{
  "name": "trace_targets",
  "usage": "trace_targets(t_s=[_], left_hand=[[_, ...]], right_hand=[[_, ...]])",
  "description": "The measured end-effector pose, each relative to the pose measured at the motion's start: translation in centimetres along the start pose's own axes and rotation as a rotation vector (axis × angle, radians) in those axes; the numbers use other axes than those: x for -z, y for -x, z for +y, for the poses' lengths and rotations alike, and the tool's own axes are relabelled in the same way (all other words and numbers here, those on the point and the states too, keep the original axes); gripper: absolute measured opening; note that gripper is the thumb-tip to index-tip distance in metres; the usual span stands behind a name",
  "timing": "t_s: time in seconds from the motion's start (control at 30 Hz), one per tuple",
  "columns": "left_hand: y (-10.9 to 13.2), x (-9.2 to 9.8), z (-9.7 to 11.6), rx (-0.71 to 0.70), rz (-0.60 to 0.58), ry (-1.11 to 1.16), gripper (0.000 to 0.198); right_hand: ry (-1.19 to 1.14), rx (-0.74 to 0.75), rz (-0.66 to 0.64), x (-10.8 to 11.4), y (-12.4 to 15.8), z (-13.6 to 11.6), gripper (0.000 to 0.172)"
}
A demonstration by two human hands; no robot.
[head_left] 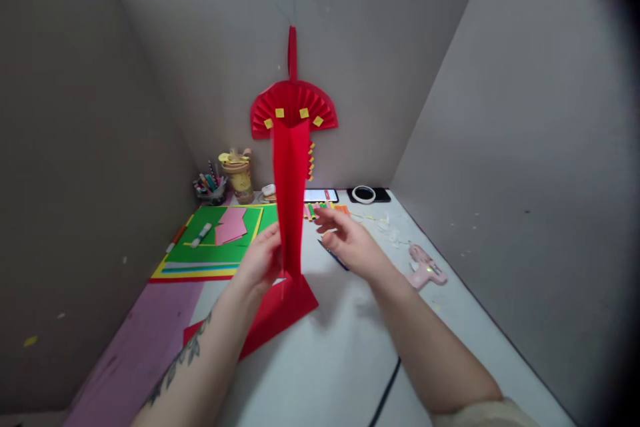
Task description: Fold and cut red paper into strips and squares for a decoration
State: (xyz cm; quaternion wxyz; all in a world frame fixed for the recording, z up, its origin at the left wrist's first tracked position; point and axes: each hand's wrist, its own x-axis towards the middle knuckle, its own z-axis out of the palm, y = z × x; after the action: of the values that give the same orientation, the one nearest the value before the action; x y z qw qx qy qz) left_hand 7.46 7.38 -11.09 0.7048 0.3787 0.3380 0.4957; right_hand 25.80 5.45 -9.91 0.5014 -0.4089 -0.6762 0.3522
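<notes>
My left hand pinches the lower part of a tall folded strip of red paper and holds it upright above the white table. My right hand hovers just right of the strip, fingers loosely spread, holding nothing. Under the strip lies a flat red paper sheet. Behind it, on the back partition, hangs a red pleated paper fan dotted with small yellow squares.
A stack of coloured sheets, green on top, with pink paper and a marker, lies to the left. A pen cup, a jar, a tape roll and a pink glue gun stand around. Grey partitions enclose the desk.
</notes>
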Motion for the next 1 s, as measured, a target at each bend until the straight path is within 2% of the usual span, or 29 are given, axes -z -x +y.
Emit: trace_targets(t_s=[0.07,0.1,0.2,0.27,0.37,0.47,0.53,0.63,0.73,0.9,1.0], left_hand=[[0.2,-0.7,-1.2,0.027,-0.055,0.049,0.021],[0.3,-0.9,-1.7,0.053,-0.080,0.070,0.021],[0.5,-1.7,-2.3,0.132,-0.093,0.105,0.028],[0.5,-1.9,-2.2,0.159,-0.075,0.107,0.035],[0.2,-1.3,-1.5,0.105,-0.090,0.085,0.050],[-0.2,-0.1,-0.5,-0.021,-0.144,-0.001,0.045],[-0.3,0.6,0.1,-0.060,-0.138,-0.067,0.044],[-0.5,1.3,0.7,-0.054,-0.074,-0.090,0.045],[-0.6,1.6,0.9,-0.021,-0.082,-0.037,0.044],[-0.5,1.4,0.6,0.038,-0.161,0.056,0.040],[-0.5,1.1,0.4,0.053,-0.154,0.080,0.038]], right_hand=[[-0.065,0.012,-0.096,-1.6,0.1,0.2,0.070],[-0.082,0.007,-0.095,-2.3,0.2,0.3,0.068],[-0.121,-0.073,0.022,-3.4,0.0,1.0,0.048],[-0.175,-0.137,0.081,-3.4,-0.3,1.7,0.041],[-0.260,-0.183,0.086,-3.1,-0.6,2.7,0.044],[-0.339,-0.239,0.065,-2.7,-0.7,3.0,0.046],[-0.463,-0.306,0.033,-2.4,-0.7,2.7,0.043],[-0.681,-0.408,0.006,-1.8,-0.7,2.1,0.036],[-0.821,-0.447,-0.041,-1.4,-0.8,1.8,0.033],[-0.900,-0.440,-0.157,-1.9,-0.9,2.1,0.043],[-0.880,-0.425,-0.189,-2.2,-0.8,2.0,0.052]])
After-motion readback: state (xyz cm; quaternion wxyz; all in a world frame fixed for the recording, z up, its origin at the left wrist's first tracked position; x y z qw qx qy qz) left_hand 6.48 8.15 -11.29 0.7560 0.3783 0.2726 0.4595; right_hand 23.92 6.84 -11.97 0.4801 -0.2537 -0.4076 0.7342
